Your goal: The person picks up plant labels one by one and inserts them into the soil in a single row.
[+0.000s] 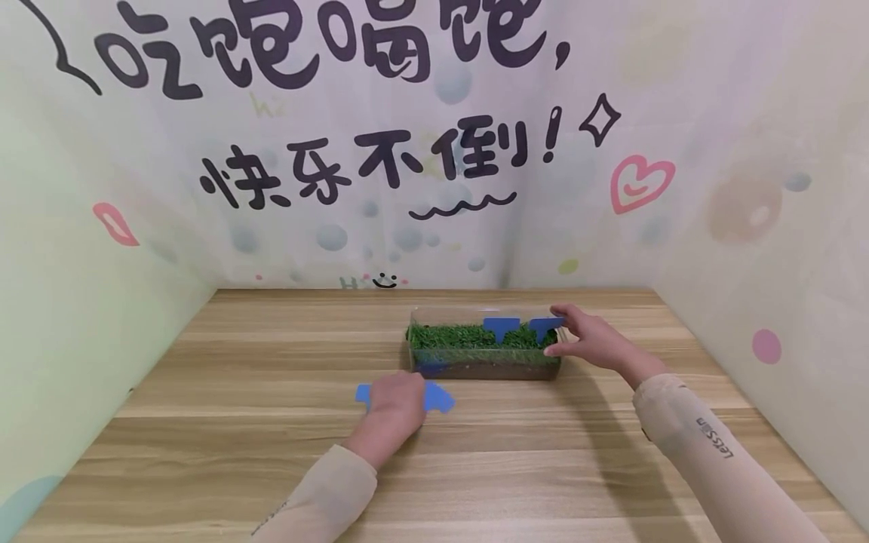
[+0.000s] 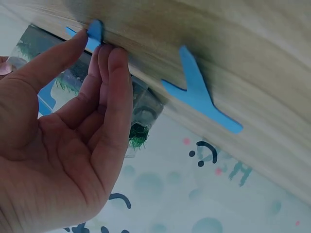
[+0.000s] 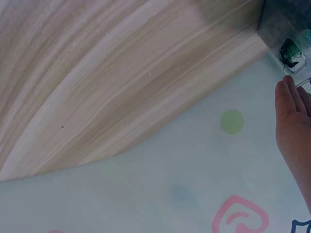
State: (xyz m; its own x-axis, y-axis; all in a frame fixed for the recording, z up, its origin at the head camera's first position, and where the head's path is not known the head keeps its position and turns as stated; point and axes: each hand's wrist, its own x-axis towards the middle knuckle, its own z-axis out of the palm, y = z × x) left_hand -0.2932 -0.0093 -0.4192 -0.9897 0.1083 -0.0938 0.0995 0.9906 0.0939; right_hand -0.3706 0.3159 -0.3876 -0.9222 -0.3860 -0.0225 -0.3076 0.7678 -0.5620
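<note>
A clear rectangular planter box (image 1: pixel 485 369) with green artificial-looking grass (image 1: pixel 448 336) stands on the table. Two blue T-shaped plant labels, one (image 1: pixel 502 326) near the middle and another (image 1: pixel 543 327) at the right, stand upright in it. My left hand (image 1: pixel 394 403), in front of the box, pinches a blue plant label (image 2: pixel 97 34) between thumb and fingertips at the tabletop. Beside that hand, another blue label (image 2: pixel 197 94) lies on the table; the head view shows its end (image 1: pixel 362 394). At the box's right end, my right hand (image 1: pixel 597 341) holds the walls between thumb and fingers.
The wood-grain table (image 1: pixel 271 354) meets a printed fabric backdrop (image 1: pixel 305 249) just behind the box. Light side walls (image 1: pixel 88 317) enclose it left and right. The box's handle opening (image 3: pixel 291 53) shows in the right wrist view.
</note>
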